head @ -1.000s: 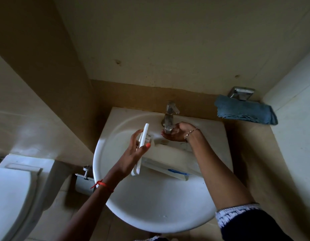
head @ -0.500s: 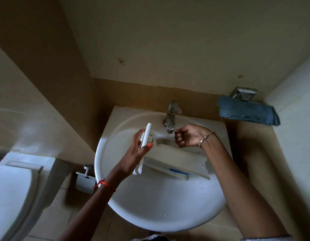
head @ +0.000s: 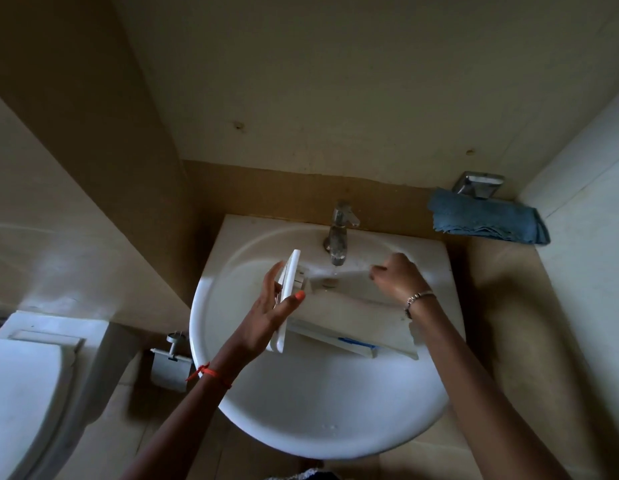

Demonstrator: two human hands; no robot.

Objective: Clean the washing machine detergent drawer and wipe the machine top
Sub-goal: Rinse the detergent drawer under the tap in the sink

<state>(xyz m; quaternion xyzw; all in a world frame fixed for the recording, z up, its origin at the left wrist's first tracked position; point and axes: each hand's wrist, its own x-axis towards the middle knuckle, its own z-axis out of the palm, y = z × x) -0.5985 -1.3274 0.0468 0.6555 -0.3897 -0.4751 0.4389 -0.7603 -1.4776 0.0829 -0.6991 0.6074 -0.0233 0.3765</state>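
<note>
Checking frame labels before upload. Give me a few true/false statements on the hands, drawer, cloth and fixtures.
1. The left hand holds the drawer by its front panel. True.
2. The drawer rests on the toilet lid. False: it is over the sink, just below the tap.
3. The blue cloth is in the right hand. False: the cloth lies folded by the wall, right of the tap; the right hand is at the far end of the drawer.
4. A toilet-roll holder sits left of the sink. True.
</note>
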